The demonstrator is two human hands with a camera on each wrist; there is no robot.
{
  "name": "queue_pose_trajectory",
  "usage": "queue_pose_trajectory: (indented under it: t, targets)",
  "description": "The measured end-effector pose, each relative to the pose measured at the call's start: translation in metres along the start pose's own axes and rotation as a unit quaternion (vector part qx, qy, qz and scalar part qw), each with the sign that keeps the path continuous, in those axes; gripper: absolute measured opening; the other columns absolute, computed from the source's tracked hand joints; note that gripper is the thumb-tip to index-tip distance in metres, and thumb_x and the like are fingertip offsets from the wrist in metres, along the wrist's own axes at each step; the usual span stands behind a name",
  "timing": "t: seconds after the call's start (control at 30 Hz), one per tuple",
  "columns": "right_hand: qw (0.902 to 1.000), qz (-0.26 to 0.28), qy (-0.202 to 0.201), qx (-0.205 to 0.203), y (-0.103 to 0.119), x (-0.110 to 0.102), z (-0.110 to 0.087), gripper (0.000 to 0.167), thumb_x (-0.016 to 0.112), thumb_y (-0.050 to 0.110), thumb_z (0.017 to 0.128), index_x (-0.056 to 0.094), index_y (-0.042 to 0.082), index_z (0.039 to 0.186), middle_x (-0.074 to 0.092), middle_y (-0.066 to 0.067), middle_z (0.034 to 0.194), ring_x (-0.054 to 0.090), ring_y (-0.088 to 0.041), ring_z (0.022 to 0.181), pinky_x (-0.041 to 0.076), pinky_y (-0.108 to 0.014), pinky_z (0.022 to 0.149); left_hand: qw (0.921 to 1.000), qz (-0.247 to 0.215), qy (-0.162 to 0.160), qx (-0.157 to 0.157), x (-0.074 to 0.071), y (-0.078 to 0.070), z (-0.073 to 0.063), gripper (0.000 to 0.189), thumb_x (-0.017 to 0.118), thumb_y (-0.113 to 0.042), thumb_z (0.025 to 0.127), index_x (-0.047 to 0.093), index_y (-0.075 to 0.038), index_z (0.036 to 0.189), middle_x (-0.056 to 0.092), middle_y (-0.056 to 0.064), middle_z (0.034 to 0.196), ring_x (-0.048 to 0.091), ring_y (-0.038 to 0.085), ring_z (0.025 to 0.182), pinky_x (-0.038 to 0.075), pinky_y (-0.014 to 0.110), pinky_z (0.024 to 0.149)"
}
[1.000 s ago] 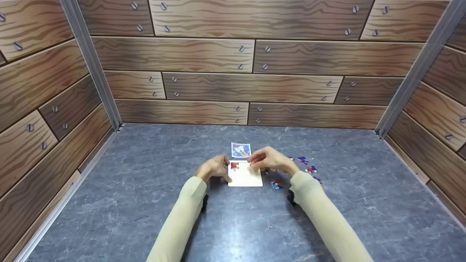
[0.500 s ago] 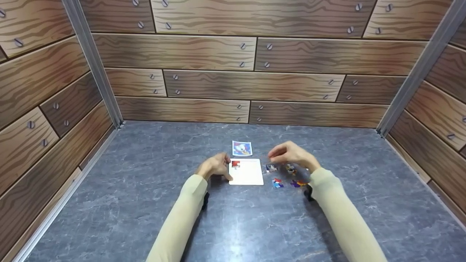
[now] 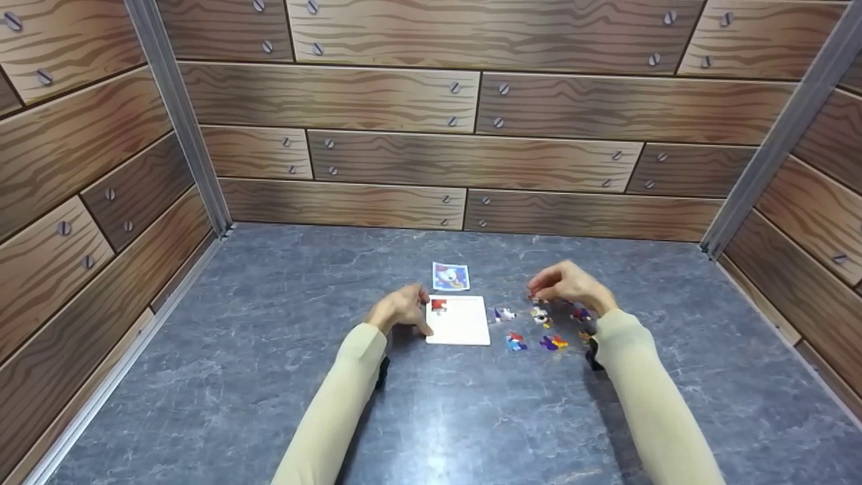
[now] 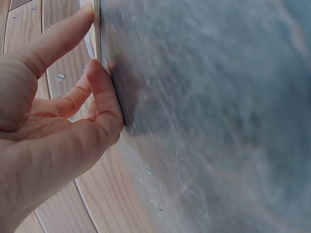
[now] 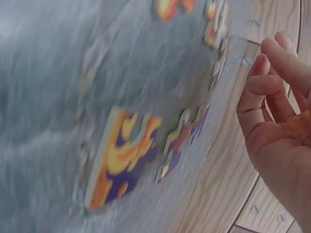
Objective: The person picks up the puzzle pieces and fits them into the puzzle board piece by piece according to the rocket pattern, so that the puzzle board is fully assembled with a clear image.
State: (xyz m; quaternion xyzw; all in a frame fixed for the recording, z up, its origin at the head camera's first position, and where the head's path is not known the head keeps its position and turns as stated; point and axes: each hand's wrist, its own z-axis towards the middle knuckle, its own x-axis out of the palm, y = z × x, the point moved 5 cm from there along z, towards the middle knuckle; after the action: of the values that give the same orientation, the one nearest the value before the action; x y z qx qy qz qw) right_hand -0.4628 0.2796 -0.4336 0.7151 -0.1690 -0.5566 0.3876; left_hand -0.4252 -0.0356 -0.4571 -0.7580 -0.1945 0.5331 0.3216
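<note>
A white puzzle board (image 3: 461,327) lies on the table, with a red puzzle piece (image 3: 439,305) in its far left corner. My left hand (image 3: 401,308) holds the board's left edge; in the left wrist view its thumb (image 4: 63,39) and a bent finger touch that edge. To the right, my right hand (image 3: 569,283) hovers low over loose pieces, fingers loosely bent and tips close together. No piece shows between them in the right wrist view. Just below the fingertips lies a small, partly hidden reddish piece (image 3: 535,297).
Several loose pieces lie right of the board, among them a white one (image 3: 504,314), a red and blue one (image 3: 516,341) and a purple and orange one (image 3: 553,343). A small picture card (image 3: 450,277) lies behind the board. Wood-patterned walls (image 3: 390,156) enclose the table.
From the board's far right part, my right hand has moved right over the loose pieces, uncovering several of them. The left hand stays at the board's left edge.
</note>
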Motion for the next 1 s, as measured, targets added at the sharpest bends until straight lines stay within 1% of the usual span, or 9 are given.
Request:
queue_pose_trajectory:
  t: [0.17, 0.27, 0.4, 0.53, 0.7, 0.83, 1.0]
  targets:
    - [0.9996, -0.016, 0.001, 0.024, -0.009, -0.004, -0.002, 0.025, 0.070, 0.000, 0.086, 0.070, -0.003, 0.110, 0.070, -0.021, 0.110, 0.059, -0.011, 0.080, 0.050, -0.028, 0.067, 1.0000, 0.005, 0.000, -0.003, 0.002, 0.001, 0.001, 0.058, 0.088, -0.008, 0.069, 0.053, -0.003, 0.115, 0.044, 0.002, 0.086, 0.043, 0.017, 0.078, 0.036, 0.027, 0.068]
    - [0.9995, -0.023, -0.003, 0.024, -0.012, -0.005, -0.002, 0.026, 0.070, -0.002, 0.085, 0.070, -0.004, 0.111, 0.069, -0.022, 0.111, 0.061, -0.015, 0.085, 0.051, -0.028, 0.068, 1.0000, 0.001, 0.001, -0.001, 0.003, 0.001, 0.002, 0.056, 0.088, -0.007, 0.069, 0.054, -0.003, 0.113, 0.043, 0.001, 0.085, 0.041, 0.016, 0.077, 0.036, 0.026, 0.067]
    - [0.9992, -0.033, -0.008, 0.021, -0.015, -0.005, 0.001, 0.029, 0.072, -0.003, 0.082, 0.070, -0.003, 0.112, 0.068, -0.023, 0.113, 0.064, -0.022, 0.095, 0.052, -0.026, 0.072, 1.0000, 0.001, -0.002, -0.006, 0.003, 0.002, 0.002, 0.055, 0.088, -0.007, 0.069, 0.054, -0.004, 0.112, 0.043, 0.001, 0.086, 0.042, 0.017, 0.078, 0.036, 0.027, 0.068]
    - [0.9984, -0.052, -0.009, 0.018, -0.015, -0.003, 0.002, 0.033, 0.072, -0.006, 0.080, 0.070, -0.003, 0.113, 0.068, -0.023, 0.115, 0.064, -0.029, 0.102, 0.052, -0.026, 0.075, 1.0000, 0.000, -0.002, -0.008, 0.002, 0.001, 0.002, 0.056, 0.088, -0.007, 0.069, 0.054, -0.004, 0.114, 0.043, 0.002, 0.086, 0.042, 0.017, 0.079, 0.036, 0.028, 0.069]
    - [0.9979, -0.064, -0.004, 0.009, -0.016, -0.001, 0.002, 0.032, 0.070, -0.009, 0.081, 0.070, -0.003, 0.112, 0.068, -0.023, 0.116, 0.062, -0.032, 0.105, 0.053, -0.029, 0.078, 1.0000, 0.002, -0.001, 0.001, 0.003, 0.000, 0.000, 0.057, 0.088, -0.006, 0.069, 0.054, -0.003, 0.115, 0.042, 0.001, 0.086, 0.041, 0.017, 0.079, 0.035, 0.027, 0.068]
    - [0.9982, -0.061, 0.002, -0.002, -0.016, 0.001, 0.004, 0.032, 0.069, -0.011, 0.078, 0.071, -0.005, 0.110, 0.069, -0.023, 0.113, 0.063, -0.029, 0.101, 0.051, -0.025, 0.076, 1.0000, 0.004, -0.005, 0.003, 0.002, 0.000, 0.000, 0.057, 0.088, -0.005, 0.069, 0.054, -0.003, 0.114, 0.044, 0.001, 0.087, 0.043, 0.017, 0.080, 0.036, 0.027, 0.069]
    - [0.9970, -0.075, 0.007, -0.017, -0.011, 0.003, 0.005, 0.030, 0.069, -0.012, 0.077, 0.070, -0.007, 0.107, 0.071, -0.023, 0.103, 0.062, -0.022, 0.086, 0.048, -0.023, 0.068, 0.9999, 0.006, -0.007, 0.004, 0.001, -0.002, -0.001, 0.056, 0.088, -0.006, 0.069, 0.054, -0.003, 0.114, 0.045, 0.002, 0.087, 0.044, 0.017, 0.080, 0.037, 0.027, 0.069]
